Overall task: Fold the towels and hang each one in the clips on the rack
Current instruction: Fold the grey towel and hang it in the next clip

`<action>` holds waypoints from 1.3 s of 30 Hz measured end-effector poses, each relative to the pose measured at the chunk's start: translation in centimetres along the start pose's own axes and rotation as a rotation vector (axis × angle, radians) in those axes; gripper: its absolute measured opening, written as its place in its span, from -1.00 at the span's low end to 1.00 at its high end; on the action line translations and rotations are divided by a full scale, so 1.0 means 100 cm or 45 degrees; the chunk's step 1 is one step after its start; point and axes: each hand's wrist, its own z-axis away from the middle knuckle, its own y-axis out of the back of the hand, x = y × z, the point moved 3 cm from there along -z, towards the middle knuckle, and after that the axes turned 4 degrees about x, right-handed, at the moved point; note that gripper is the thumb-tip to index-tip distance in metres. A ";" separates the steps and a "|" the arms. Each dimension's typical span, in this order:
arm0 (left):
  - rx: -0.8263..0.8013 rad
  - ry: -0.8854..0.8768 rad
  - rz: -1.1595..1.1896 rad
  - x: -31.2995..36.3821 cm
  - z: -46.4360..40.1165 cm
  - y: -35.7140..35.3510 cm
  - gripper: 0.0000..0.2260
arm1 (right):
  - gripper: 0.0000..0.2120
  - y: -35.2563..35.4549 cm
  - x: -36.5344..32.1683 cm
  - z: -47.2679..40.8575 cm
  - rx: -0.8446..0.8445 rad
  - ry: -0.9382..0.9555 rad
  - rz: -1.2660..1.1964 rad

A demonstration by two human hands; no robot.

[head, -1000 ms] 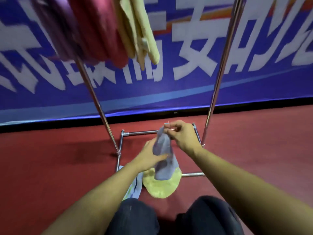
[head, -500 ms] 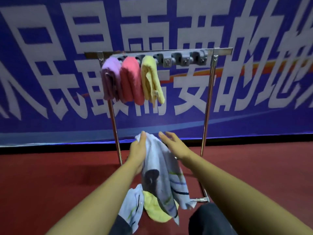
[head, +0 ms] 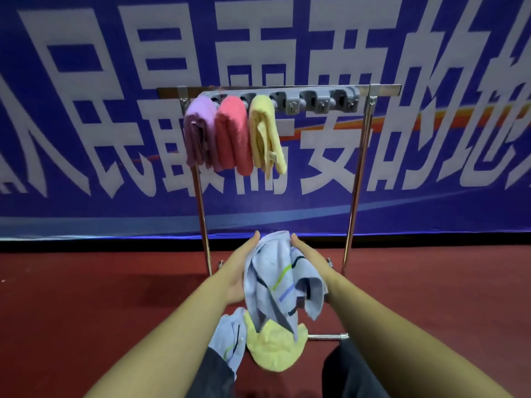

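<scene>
Both hands up at chest height: left hand (head: 240, 271) and right hand (head: 311, 261) flat-palmed, fingers straight, pressing the striped blue towel (head: 280, 282) between them. Hanging loose below the palms, one corner drooping right. Soft, light, floppy stuff by the look of it; no shape of its own, likely to slump out of a fold unless pinched at the top corners or along the upper edge. Down on the red floor (head: 86, 311), a second striped towel (head: 230, 343) and a yellow towel (head: 275, 351) waiting, touching each other. Further back, the rack (head: 356, 179), with purple towel (head: 199, 130), pink towel (head: 232, 133) and folded yellow towel (head: 265, 133) clipped side by side; three grey clips (head: 321, 101) free to the right. Compared with half a second ago: hands closer together, cloth more bunched, right palm now against it.
</scene>
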 end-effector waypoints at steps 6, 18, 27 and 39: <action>0.638 -0.088 -0.279 -0.015 -0.027 0.024 -0.43 | -0.54 0.008 -0.009 0.010 0.155 0.063 0.369; 0.608 -0.149 -0.310 0.004 -0.022 0.029 -0.30 | -0.32 0.048 -0.012 -0.001 0.691 0.275 1.178; 0.399 -0.195 -0.492 0.008 -0.008 0.012 -0.47 | -0.71 -0.018 0.011 -0.006 0.189 0.448 0.717; 0.633 -0.260 -1.038 0.027 -0.004 0.069 -0.30 | -0.80 -0.009 -0.014 0.010 0.184 0.604 0.849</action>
